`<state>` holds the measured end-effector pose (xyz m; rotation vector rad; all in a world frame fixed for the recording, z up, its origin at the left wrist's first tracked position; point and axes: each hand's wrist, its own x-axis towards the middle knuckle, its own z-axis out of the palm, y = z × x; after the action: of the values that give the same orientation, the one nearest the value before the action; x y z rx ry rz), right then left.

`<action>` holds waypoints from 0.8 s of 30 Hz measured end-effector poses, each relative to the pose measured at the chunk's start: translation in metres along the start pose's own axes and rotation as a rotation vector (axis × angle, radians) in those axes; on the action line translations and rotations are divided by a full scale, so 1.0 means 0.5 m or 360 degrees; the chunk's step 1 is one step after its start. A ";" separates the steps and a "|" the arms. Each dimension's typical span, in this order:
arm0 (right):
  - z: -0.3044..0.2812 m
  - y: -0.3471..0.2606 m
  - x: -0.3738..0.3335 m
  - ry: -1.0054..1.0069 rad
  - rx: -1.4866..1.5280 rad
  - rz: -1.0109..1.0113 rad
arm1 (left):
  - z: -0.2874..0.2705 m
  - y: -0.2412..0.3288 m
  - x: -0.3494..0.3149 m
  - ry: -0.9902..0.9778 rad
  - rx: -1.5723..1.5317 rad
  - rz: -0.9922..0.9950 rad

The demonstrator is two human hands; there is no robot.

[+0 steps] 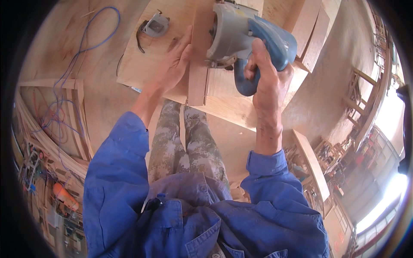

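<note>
My right hand (266, 79) grips the blue handle of a grey and blue circular saw (241, 36), which rests on a plywood board (223, 92) in front of me. My left hand (174, 62) lies flat on the board, fingers pressed against a narrow wooden strip (198, 64) that runs away from me right beside the saw. The saw's blade is hidden under its housing.
A small grey power tool (155, 26) with a black cord lies at the board's far left. A blue cable (86, 38) loops over the plywood floor at left. Curved wooden frames (51, 129) and tools sit left; wooden racks (365, 99) stand right.
</note>
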<state>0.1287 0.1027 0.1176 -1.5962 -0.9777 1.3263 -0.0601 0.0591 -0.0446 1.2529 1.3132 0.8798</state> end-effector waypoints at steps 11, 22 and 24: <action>0.006 -0.001 0.008 -0.0032 0.0056 0.0005 | -0.001 0.006 0.001 0.0002 0.0014 -0.0060; 0.014 -0.018 0.007 0.0041 -0.0031 0.0160 | -0.012 0.010 -0.002 -0.0054 0.0344 -0.0068; 0.010 -0.014 0.011 0.0012 -0.0021 0.0151 | -0.014 0.013 -0.003 -0.0088 0.0380 -0.0084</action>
<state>0.1242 0.1106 0.1216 -1.6745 -0.9181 1.3789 -0.0659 0.0601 -0.0367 1.4094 1.4314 0.6608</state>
